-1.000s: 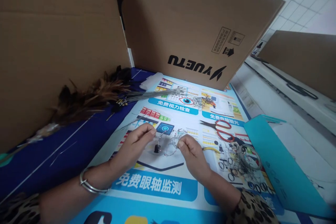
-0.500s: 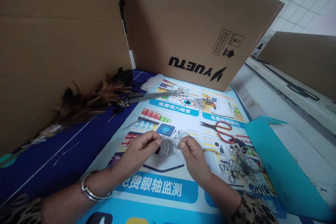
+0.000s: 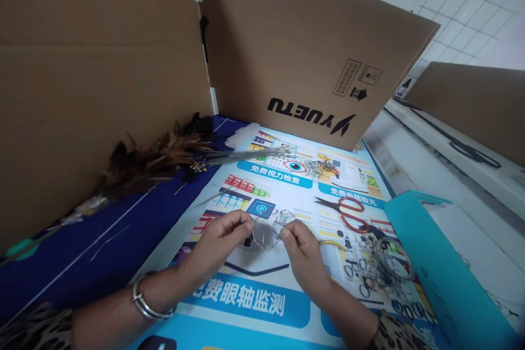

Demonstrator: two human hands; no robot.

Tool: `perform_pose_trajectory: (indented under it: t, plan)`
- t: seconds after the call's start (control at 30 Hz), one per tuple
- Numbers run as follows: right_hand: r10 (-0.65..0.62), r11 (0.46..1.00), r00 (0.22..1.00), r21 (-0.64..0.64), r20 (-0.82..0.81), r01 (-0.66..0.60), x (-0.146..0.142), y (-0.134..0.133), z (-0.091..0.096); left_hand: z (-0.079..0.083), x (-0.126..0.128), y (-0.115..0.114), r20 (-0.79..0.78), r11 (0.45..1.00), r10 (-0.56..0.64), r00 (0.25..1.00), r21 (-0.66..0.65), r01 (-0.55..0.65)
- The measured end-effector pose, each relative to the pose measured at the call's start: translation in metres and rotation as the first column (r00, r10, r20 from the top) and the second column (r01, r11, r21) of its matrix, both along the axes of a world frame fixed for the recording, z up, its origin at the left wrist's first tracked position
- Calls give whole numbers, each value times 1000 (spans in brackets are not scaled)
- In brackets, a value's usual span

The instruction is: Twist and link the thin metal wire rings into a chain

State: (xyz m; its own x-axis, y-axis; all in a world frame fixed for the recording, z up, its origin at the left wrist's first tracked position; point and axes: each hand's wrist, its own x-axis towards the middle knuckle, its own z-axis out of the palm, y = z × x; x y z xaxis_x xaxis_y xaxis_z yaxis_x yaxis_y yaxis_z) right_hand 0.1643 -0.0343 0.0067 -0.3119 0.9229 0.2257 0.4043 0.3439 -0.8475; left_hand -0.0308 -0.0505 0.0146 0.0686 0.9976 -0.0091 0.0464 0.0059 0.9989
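Observation:
My left hand (image 3: pixel 225 238) is closed in a pinch, with a silver bangle on the wrist. Facing it a short gap away, my right hand (image 3: pixel 305 254) is pinched shut too. A thin, curved wire (image 3: pixel 261 248) with tiny pale bits on it sags between the two sets of fingertips; its ends are hidden in the fingers. Just behind my right fingertips lies a small tangle of wire pieces (image 3: pixel 284 215) on the printed sheet. Red-handled scissors (image 3: pixel 348 212) lie beyond my right hand, blades pointing left.
A bundle of straight wires (image 3: pixel 250 156) lies at the back, beside brown feathers (image 3: pixel 159 147). On the right are a heap of small rings and wires (image 3: pixel 369 268), a round coil (image 3: pixel 394 258) and a teal box (image 3: pixel 443 262). Cardboard panels (image 3: pixel 311 49) stand behind.
The camera view has shifted slightly, so the scene sits a little lower and further right. Both hands stay pinched, almost the same distance apart.

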Motion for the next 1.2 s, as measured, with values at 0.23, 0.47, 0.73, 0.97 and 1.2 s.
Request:
perform_pose_trajectory:
  t: [0.23, 0.47, 0.73, 0.97, 1.2]
  plan:
    - [46, 999, 999, 8, -3, -46, 0, -1, 2, 2, -2, 5, 22, 999, 55, 998, -3, -55]
    - [75, 997, 997, -21, -23, -76, 0, -3, 4, -4, -4, 12, 90, 996, -48, 995, -71, 54]
    - [47, 998, 999, -35, -5, -47, 0, -3, 2, 1, -4, 12, 205, 979, -88, 975, -165, 123]
    - [61, 997, 998, -43, -10, -61, -1, -1, 2, 5, -5, 13, 288, 965, -119, 950, -191, 179]
    - [72, 996, 997, -54, -8, -72, -1, -2, 2, 2, -5, 15, 346, 954, -121, 931, -219, 205]
